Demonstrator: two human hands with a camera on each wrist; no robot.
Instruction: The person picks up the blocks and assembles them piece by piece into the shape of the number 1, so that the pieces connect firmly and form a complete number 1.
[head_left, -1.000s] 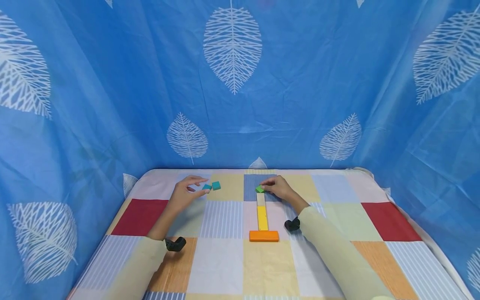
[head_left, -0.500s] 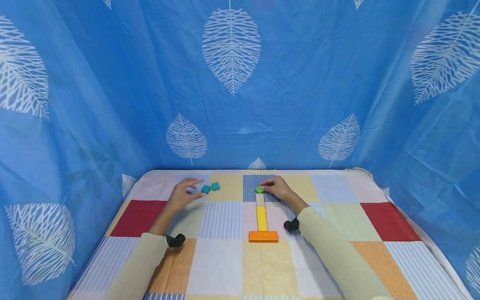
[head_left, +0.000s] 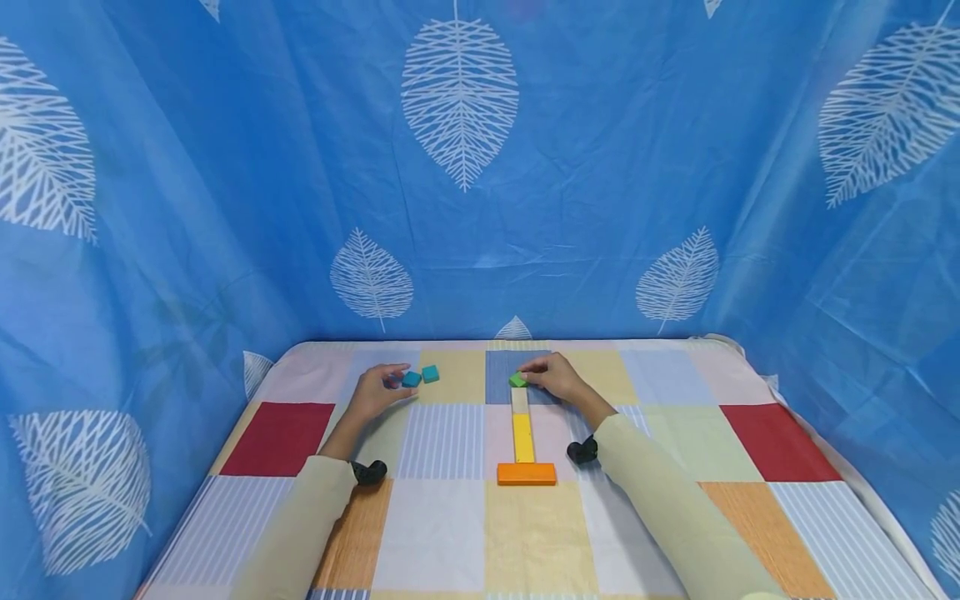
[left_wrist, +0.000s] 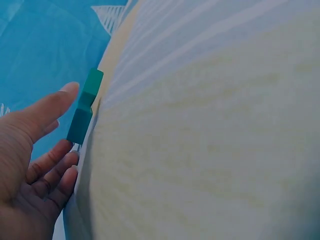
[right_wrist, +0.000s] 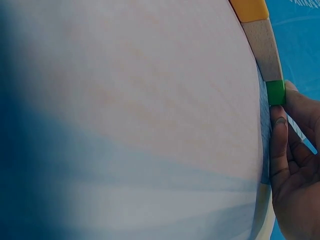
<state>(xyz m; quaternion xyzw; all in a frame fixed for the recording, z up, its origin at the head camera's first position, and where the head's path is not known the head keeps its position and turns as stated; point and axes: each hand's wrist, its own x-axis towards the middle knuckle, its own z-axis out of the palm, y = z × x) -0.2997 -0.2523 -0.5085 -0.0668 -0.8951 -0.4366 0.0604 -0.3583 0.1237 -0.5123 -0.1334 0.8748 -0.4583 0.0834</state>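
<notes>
My right hand [head_left: 555, 375] pinches a small green block [right_wrist: 276, 93] between thumb and fingers, at the far end of a line of blocks. That line has a pale bare-wood block [head_left: 521, 401], then a yellow block [head_left: 523, 438], with an orange block [head_left: 527, 474] lying crosswise at the near end. At the left, my left hand [head_left: 375, 392] reaches around a teal block [left_wrist: 80, 125]. Its thumb and fingers stand apart on either side, without a visible grip. A second teal block [head_left: 430, 373] lies close beside the first, toward the right.
A patchwork cloth [head_left: 427, 533] covers the table. Behind and at both sides hangs a blue curtain [head_left: 555, 208] with white leaf prints. Each wrist wears a small black camera, as on the left wrist [head_left: 370, 472].
My left hand first drew slightly back from the nearer teal block, then shifted toward it, so its fingers now surround it. The right hand stays on the green block.
</notes>
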